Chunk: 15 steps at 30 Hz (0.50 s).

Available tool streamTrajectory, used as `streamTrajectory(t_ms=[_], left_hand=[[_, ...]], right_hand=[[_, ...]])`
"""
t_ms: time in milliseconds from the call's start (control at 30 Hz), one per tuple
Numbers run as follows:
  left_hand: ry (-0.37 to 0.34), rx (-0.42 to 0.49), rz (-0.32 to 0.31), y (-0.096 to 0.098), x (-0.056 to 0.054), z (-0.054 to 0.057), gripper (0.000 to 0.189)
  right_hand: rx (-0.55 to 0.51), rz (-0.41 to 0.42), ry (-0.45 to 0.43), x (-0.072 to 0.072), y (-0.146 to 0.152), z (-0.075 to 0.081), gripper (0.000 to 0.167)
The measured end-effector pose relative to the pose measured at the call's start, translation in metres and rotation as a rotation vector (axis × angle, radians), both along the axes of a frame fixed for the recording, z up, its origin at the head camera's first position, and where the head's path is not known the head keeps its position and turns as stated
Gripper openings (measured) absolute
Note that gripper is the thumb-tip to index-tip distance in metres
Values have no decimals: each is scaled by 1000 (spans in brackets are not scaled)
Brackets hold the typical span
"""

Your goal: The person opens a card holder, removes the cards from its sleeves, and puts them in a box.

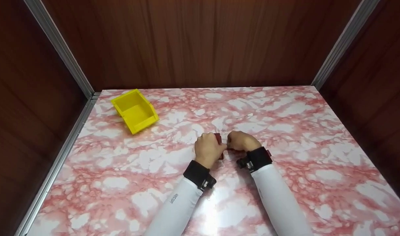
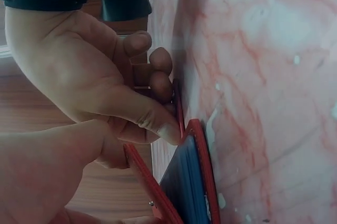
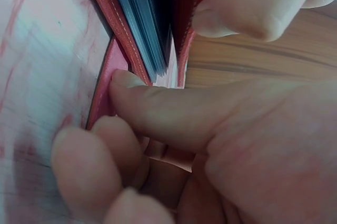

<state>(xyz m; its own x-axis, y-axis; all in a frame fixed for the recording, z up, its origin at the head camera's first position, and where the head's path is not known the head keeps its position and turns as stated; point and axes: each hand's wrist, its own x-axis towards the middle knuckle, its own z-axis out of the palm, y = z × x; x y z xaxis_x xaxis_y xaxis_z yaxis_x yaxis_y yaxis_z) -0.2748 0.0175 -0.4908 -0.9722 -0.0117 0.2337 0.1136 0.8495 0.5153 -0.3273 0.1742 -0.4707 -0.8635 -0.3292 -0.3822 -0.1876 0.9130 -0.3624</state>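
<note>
A red card holder (image 1: 218, 138) stands partly open on the table, its stitched cover (image 2: 206, 166) parted around a stack of bluish clear sleeves (image 3: 138, 19). My left hand (image 1: 207, 148) grips one cover from the left, fingertips at its edge in both wrist views. On the right side, my right hand (image 1: 243, 141) pinches the red strap (image 3: 108, 74) low by the tabletop, with the thumb on its face and curled fingers behind. A small metal snap (image 2: 151, 203) shows on the cover near my left hand. Most of the holder is hidden under my left hand in the head view.
A yellow open bin (image 1: 134, 113) sits at the back left of the red-and-white marbled table (image 1: 121, 183). Dark wood panels (image 1: 193, 42) rise behind and on both sides, with metal rails (image 1: 65, 55) at the corners.
</note>
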Motion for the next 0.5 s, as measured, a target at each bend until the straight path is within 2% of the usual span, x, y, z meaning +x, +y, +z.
streamTrajectory(t_ms=[300, 500], left_hand=[[-38, 56, -29, -7, -3, 4, 29], [-100, 91, -27, -15, -5, 13, 28]], right_hand=[[15, 14, -3, -1, -1, -2, 18], [-11, -20, -31, 0, -1, 0, 25]])
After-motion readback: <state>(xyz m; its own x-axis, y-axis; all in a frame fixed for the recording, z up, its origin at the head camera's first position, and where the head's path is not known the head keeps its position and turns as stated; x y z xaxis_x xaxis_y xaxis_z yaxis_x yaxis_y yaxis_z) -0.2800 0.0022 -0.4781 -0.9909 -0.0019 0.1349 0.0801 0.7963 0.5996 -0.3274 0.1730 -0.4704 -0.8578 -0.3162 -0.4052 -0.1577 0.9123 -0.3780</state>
